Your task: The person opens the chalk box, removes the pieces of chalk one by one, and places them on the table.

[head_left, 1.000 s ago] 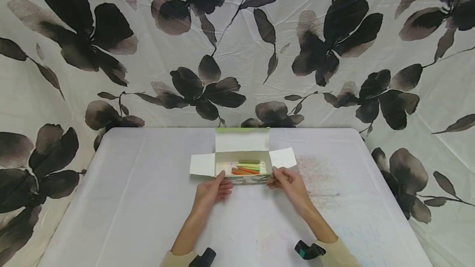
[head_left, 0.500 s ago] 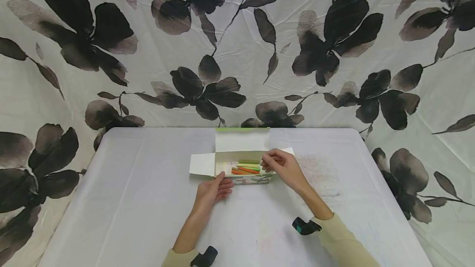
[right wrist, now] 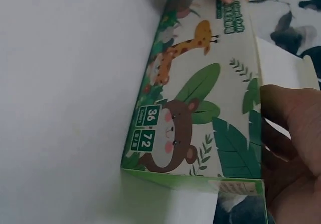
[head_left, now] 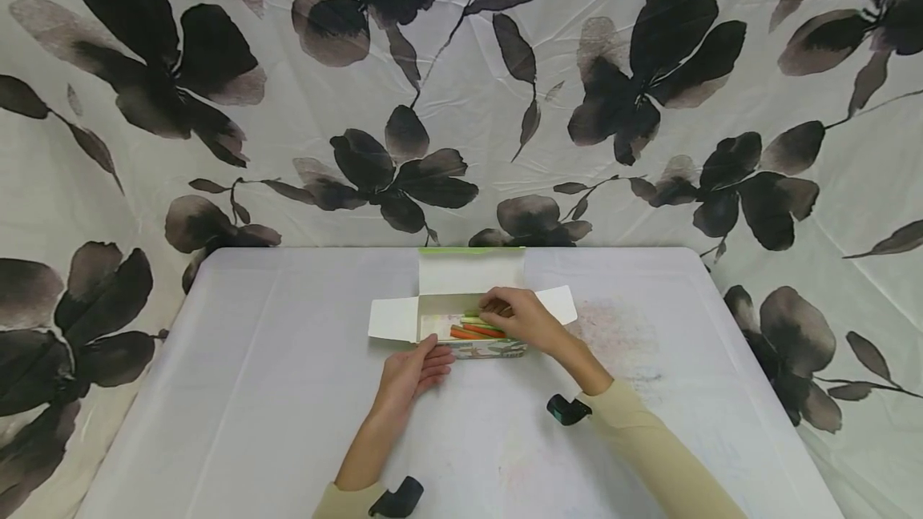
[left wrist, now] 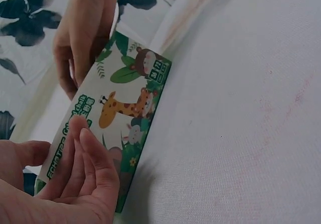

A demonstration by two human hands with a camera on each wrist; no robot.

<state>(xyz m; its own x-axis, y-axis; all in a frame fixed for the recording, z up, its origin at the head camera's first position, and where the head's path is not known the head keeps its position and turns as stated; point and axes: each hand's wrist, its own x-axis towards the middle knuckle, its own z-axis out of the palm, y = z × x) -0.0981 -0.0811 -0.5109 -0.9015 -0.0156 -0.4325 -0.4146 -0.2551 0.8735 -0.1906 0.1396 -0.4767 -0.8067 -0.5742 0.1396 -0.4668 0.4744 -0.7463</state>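
Note:
A printed cardboard chalk box (head_left: 490, 350) lies with its lid and side flaps folded out. Inside it, orange and green chalk sticks (head_left: 476, 332) sit towards the right. My left hand (head_left: 406, 379) holds the box's near wall at the left, thumb at the top edge and fingers (left wrist: 98, 166) along the printed front. Reaching over the right end, my right hand (head_left: 528, 319) has bent fingers down at the green sticks. Its fingertips are hidden, so whether they pinch a stick cannot be told. The right wrist view shows the right hand (right wrist: 296, 138) behind the printed front.
The box stands near the back edge of a white-covered table (head_left: 288, 407). Coloured smudges (head_left: 620, 343) mark the cloth to its right. A floral sheet (head_left: 461, 86) hangs behind. The right side flap (head_left: 558, 304) sticks out under the right forearm.
My right hand has left the box's near right corner, risen over the right flap and moved left into the box above the chalk. The left hand stays in place.

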